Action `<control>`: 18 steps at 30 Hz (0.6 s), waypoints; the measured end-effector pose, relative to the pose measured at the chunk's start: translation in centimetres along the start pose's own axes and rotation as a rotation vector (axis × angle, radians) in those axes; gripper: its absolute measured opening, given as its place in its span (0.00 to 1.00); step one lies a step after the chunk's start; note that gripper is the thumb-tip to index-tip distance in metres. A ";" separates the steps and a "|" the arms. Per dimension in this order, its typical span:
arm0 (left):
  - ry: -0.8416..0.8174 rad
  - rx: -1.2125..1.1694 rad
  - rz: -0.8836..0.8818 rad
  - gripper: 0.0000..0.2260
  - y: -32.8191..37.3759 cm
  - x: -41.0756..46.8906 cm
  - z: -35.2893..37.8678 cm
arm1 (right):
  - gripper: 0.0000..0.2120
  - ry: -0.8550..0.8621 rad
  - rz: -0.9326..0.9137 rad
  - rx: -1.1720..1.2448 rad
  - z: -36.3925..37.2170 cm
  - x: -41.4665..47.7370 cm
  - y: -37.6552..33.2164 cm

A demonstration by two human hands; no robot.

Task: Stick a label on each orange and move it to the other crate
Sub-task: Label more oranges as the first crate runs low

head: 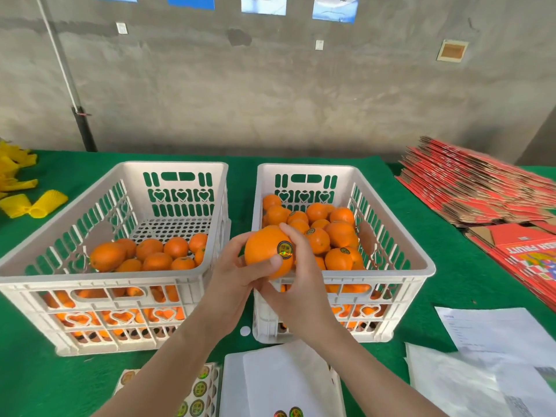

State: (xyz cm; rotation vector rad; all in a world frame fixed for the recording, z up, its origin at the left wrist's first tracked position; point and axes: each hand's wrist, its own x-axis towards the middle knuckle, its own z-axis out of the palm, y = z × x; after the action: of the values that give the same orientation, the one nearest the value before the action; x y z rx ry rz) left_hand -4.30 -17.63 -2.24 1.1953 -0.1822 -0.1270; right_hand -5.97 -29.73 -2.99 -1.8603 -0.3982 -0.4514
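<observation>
Both of my hands hold one orange in the air between the two white crates. My left hand grips it from the left and below, thumb on its front. My right hand curls round its right side. A round gold label is stuck on the orange, next to my right fingers. The left crate holds several oranges without visible labels. In the right crate lie several oranges, some showing labels. A sheet of round labels lies at the near edge, under my left forearm.
White backing sheets with two labels lie in front of me, papers to the right. Flat red cartons are stacked at the far right. Yellow foam nets lie at the far left on the green table cover.
</observation>
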 end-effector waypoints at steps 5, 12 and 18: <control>0.082 0.658 0.190 0.19 -1.0 5.0 2.5 | 0.35 0.197 0.087 -0.020 -3.0 6.2 2.6; -0.181 1.476 0.002 0.13 -4.3 10.2 2.3 | 0.38 0.075 0.560 -0.481 -7.5 19.0 11.7; -0.079 1.432 0.045 0.12 -4.7 10.1 2.1 | 0.27 -0.172 0.668 -0.738 -6.5 20.1 17.6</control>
State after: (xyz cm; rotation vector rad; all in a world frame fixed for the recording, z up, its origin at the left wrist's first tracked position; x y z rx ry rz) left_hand 5.10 -23.19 -5.13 2.6101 -0.3950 0.0208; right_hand 19.23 -40.38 -5.51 -2.5974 0.3423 0.0451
